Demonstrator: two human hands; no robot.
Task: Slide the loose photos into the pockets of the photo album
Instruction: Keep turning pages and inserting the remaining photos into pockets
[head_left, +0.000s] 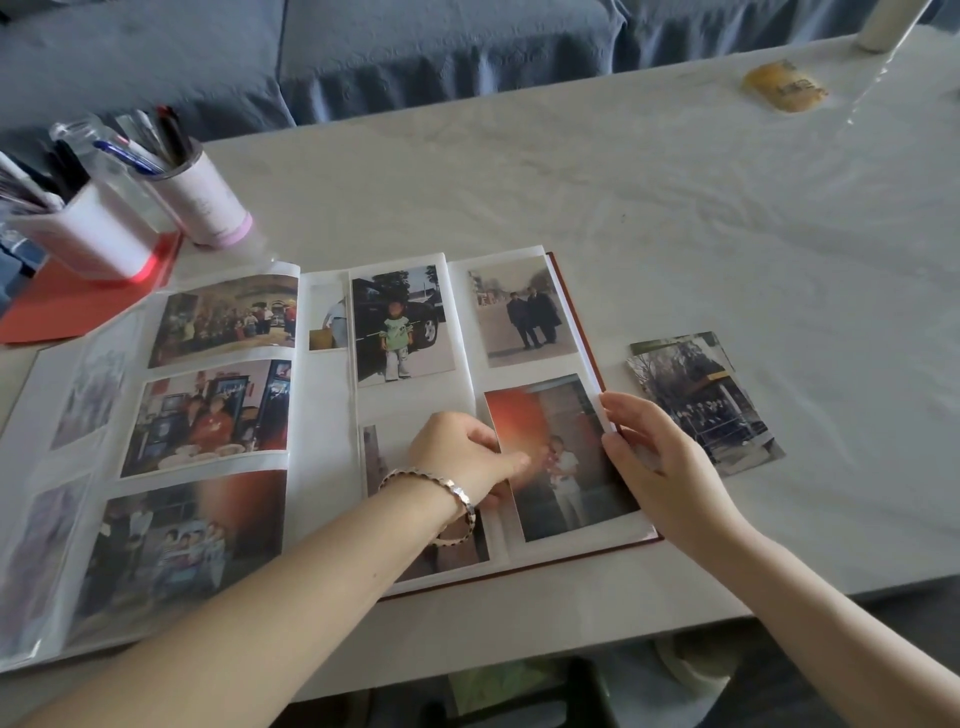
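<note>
Well, most pockets showing on the open album (322, 415) already hold prints, so I judge the job well along. What is left, as far as I can see, is the photo (566, 467) I am working at the lower right pocket, plus a small pile of loose photos (701, 400) lying on the worktop (675, 218) just beside the album's right edge. My left grip (462, 457) is narrow, pinching that photo's left edge. My right grip (654, 457) curls round the page's outer edge, steadying it. Whether the photo is fully seated I cannot tell.
</note>
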